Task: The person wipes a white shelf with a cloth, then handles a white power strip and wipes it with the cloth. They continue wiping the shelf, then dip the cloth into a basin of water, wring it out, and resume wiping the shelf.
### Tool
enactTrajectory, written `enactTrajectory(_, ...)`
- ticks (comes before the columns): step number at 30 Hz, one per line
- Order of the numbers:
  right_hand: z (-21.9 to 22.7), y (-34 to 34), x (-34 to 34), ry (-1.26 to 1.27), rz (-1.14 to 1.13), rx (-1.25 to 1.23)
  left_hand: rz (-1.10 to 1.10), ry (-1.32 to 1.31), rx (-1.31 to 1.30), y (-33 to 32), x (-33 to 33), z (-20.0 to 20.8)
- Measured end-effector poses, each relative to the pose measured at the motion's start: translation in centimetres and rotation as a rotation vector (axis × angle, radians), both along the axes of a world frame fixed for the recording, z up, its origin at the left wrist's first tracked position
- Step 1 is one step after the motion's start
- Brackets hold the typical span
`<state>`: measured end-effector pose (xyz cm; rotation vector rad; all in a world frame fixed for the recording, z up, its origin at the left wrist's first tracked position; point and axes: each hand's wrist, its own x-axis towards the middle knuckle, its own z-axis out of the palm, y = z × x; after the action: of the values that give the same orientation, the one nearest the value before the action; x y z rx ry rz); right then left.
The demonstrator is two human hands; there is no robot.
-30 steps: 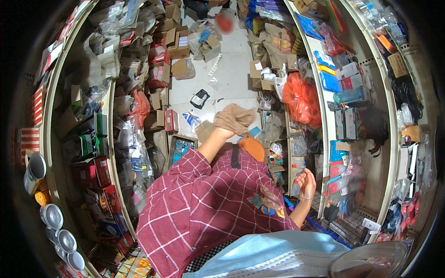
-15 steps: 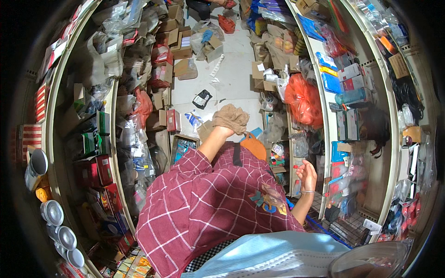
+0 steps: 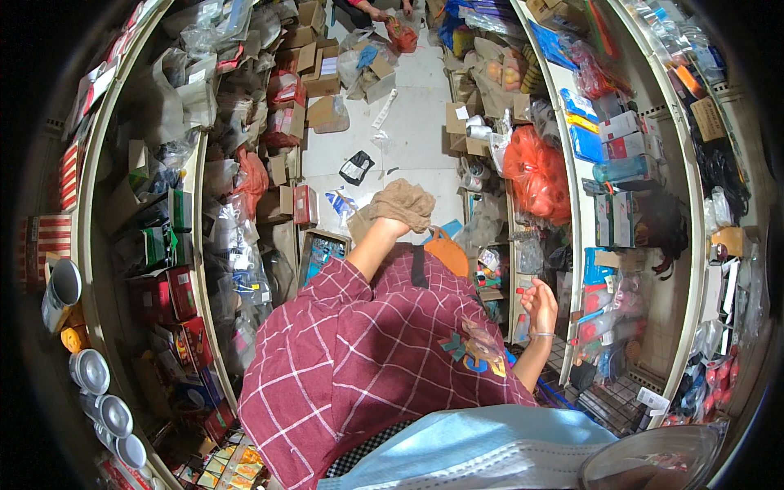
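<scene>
My left hand [image 3: 387, 229] reaches forward over the aisle floor and is wrapped in a crumpled tan cloth [image 3: 402, 202], which hides the fingers. My right hand [image 3: 540, 305] is raised beside the right-hand shelf [image 3: 576, 245], fingers loosely apart and holding nothing, with a thin bangle on the wrist. It is close to small packets on a lower shelf level. A red checked sleeve covers my left arm down to the forearm. An orange bag [image 3: 447, 252] lies just below the cloth.
Packed shelves line both sides of a narrow aisle. Cardboard boxes [image 3: 327, 113] and packets litter the tiled floor [image 3: 412, 122]. A red mesh sack [image 3: 535, 173] hangs on the right. Another person's hands handle a red bag [image 3: 400, 34] at the far end. Metal tins [image 3: 90, 371] sit lower left.
My right hand has lifted a little toward the right shelf. The left hand with the cloth has barely moved. The view has tilted slightly, shifting the aisle down in the picture.
</scene>
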<state>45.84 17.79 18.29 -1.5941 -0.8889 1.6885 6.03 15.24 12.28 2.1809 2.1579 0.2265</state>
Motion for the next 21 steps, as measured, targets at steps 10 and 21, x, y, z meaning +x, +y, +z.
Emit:
enactTrajectory(10,-0.4,-0.2,0.3,0.012,-0.013,-0.006,0.03,0.009,-0.11,0.5,0.4,0.0)
enactTrajectory(21,-0.2,-0.5,0.2,0.007,-0.025,-0.007,-0.03,0.005,0.036,0.1,0.3,-0.7)
